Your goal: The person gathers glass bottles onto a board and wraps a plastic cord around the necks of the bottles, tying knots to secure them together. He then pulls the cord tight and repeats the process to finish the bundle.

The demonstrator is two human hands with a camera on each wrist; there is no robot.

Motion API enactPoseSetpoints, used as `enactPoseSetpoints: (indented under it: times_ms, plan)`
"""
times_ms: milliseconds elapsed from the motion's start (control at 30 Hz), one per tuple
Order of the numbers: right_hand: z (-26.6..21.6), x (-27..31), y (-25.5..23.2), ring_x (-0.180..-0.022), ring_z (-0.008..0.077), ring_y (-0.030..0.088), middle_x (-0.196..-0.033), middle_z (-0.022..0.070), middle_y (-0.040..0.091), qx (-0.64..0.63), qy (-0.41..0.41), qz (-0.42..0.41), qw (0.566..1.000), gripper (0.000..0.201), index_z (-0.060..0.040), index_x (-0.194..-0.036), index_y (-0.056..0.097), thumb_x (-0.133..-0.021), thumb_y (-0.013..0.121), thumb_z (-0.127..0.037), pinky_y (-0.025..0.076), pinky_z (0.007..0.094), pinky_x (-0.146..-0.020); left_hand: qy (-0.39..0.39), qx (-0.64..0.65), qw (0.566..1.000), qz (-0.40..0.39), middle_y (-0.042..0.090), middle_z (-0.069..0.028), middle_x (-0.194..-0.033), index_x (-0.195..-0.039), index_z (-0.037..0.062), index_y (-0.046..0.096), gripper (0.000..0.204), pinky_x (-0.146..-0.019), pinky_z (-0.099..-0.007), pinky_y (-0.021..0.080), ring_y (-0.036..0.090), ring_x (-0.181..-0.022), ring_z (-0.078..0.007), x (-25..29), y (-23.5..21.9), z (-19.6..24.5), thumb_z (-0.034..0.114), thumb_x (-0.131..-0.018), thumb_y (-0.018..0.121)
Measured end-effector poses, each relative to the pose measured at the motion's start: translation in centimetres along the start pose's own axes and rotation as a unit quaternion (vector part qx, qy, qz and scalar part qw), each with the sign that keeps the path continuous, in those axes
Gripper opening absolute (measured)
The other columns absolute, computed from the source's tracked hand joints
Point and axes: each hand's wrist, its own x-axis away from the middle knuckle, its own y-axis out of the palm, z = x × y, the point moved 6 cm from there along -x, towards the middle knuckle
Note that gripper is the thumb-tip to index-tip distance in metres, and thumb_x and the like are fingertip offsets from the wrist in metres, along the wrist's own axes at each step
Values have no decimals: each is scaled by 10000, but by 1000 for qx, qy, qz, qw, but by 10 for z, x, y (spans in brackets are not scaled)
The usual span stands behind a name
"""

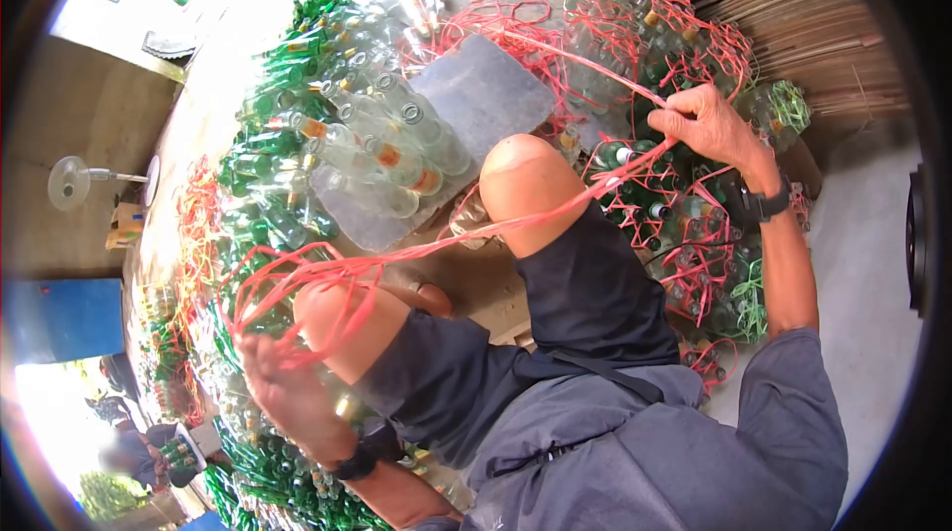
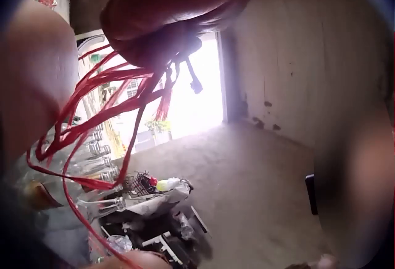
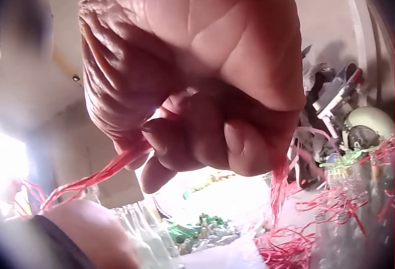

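My right hand [image 1: 709, 124] grips a bundle of pink plastic string [image 1: 466, 233] on the right in the head view. Its curled fingers [image 3: 203, 136] close round the bundle in the right wrist view, and string comes out at both sides. From there the bundle slants across both bare knees to my left hand [image 1: 283, 394], blurred at lower left. Loose loops spread above that hand. In the left wrist view the left hand [image 2: 179, 16] is curled, with red strands [image 2: 105, 117] trailing from it; the fingertips are mostly hidden.
Clear bottles [image 1: 362, 149] lie on a grey sheet [image 1: 486, 85] before the knees. Green bottles [image 1: 263, 169] are heaped along the left. More bottles tangled with pink string [image 1: 694, 234] stand at right. Stacked flat sheets [image 1: 793, 25] fill the upper right, and a fan [image 1: 69, 182] is far left.
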Motion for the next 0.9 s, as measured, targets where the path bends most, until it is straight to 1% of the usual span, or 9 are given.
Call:
enactPoseSetpoints:
  times_ms: [67,133,200,267,367,467,533,767,900]
  plan:
    - [-26,6,5,-559,60,355,-544,15,370,6,-2,-26,1000,425,13,-640,531,-923,721,-241,325,310,-496,57,-278,958,53,605,27,-805,-1068,55,596,93,-499,-189,379,447,-592,-33,8,14,-16,105,-1046,520]
    - [-52,14,14,-572,63,366,-569,17,395,-36,10,-55,998,378,16,-682,568,-921,722,-233,337,308,-503,94,-376,913,124,674,-33,-892,-1120,25,598,149,-518,-182,410,531,-640,-50,34,59,-56,137,-1055,523]
    - [-79,19,24,-585,74,440,-602,44,491,-82,7,-75,994,295,27,-759,613,-925,715,-195,381,305,-527,-41,-394,904,-159,708,-78,-983,-1200,1,592,218,-583,-188,478,626,-717,-89,36,98,-92,150,-1058,521]
    - [-94,21,37,-567,114,481,-616,72,524,-81,-54,-78,992,270,27,-776,627,-926,711,-181,403,323,-538,-117,-346,913,-181,708,-135,-1104,-1229,7,593,253,-623,-252,542,695,-834,-157,54,125,-131,181,-1060,523]
    - [-119,22,49,-560,208,521,-670,124,569,-69,-138,-63,986,234,21,-816,657,-929,713,-176,427,342,-550,-105,-456,848,-250,716,-108,-1104,-1241,8,569,257,-608,-238,517,705,-838,-151,68,153,-166,189,-1072,498]
    - [-133,21,60,-569,241,543,-664,126,572,-124,-145,-46,981,260,26,-785,636,-926,716,-177,432,348,-555,-258,-331,884,-204,724,-76,-1072,-1212,15,565,251,-596,-220,492,663,-770,-103,80,155,-201,209,-1084,470]
    - [-132,19,67,-585,267,570,-666,126,576,-143,-135,-50,979,273,23,-772,624,-924,719,-182,440,363,-563,-303,-354,837,-286,723,-84,-1037,-1193,10,554,254,-582,-217,488,649,-733,-92,81,150,-218,222,-1088,462]
    - [-122,21,81,-617,342,582,-681,145,581,-138,-170,-87,972,288,-2,-758,614,-925,716,-213,450,391,-569,-377,-411,770,-311,576,-7,-815,-1139,-25,624,290,-617,-269,587,569,-696,-67,91,139,-191,235,-1067,517]
    - [-101,12,77,-602,353,575,-654,158,554,-39,-205,-59,976,344,-10,-721,600,-929,709,-261,443,404,-558,-366,-405,796,-260,597,-31,-843,-1162,-53,647,311,-598,-275,588,614,-659,-111,90,139,-158,220,-1050,548]
